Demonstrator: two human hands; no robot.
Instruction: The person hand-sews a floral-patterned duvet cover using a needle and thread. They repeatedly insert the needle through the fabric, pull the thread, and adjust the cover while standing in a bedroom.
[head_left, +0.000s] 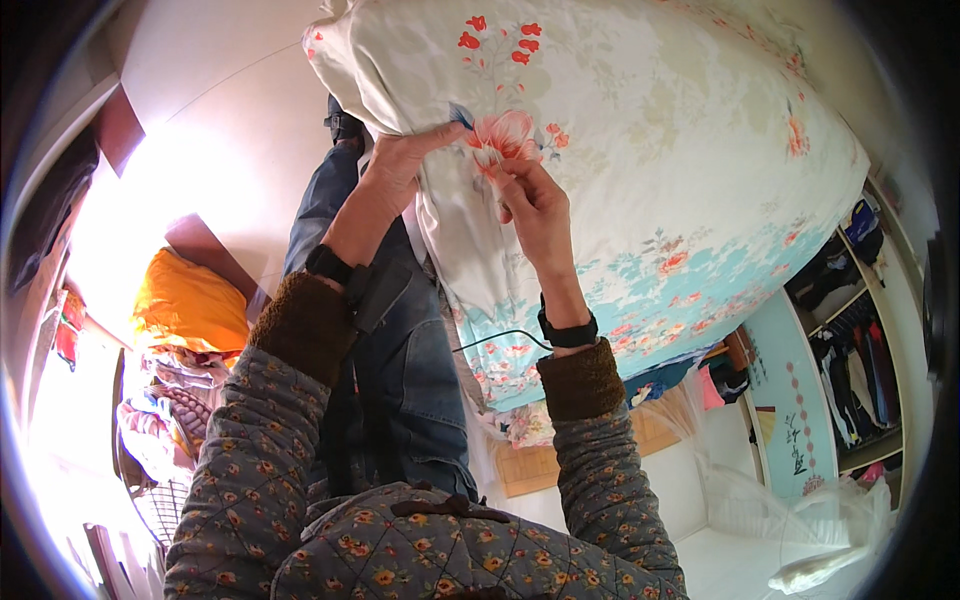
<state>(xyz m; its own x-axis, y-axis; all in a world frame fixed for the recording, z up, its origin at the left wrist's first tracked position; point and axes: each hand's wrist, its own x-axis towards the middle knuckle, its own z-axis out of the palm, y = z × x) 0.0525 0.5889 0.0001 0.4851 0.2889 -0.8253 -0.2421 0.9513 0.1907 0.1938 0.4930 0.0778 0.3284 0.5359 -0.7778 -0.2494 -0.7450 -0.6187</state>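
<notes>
A floral bed cover (600, 187), cream with red blossoms and a turquoise border, spreads out before me. My left hand (405, 154) grips its near left edge; the thumb lies on top by a large red flower, and the fingers are hidden beneath the cloth. Close beside it, my right hand (536, 199) pinches a small pale bit (492, 159) over that flower between thumb and forefinger. Whether this is a fold of the cover or a separate thing is too small to tell. Both wrists wear black straps, and a thin black cable runs from the right one.
My jeans-clad legs (412, 360) stand along the bed's edge. To the left are an orange cloth bundle (191, 304) and a wire basket (163, 506) with clothes above it. On the right, an open wardrobe (859, 375) holds hanging clothes. Sheer netting (787, 517) hangs at lower right.
</notes>
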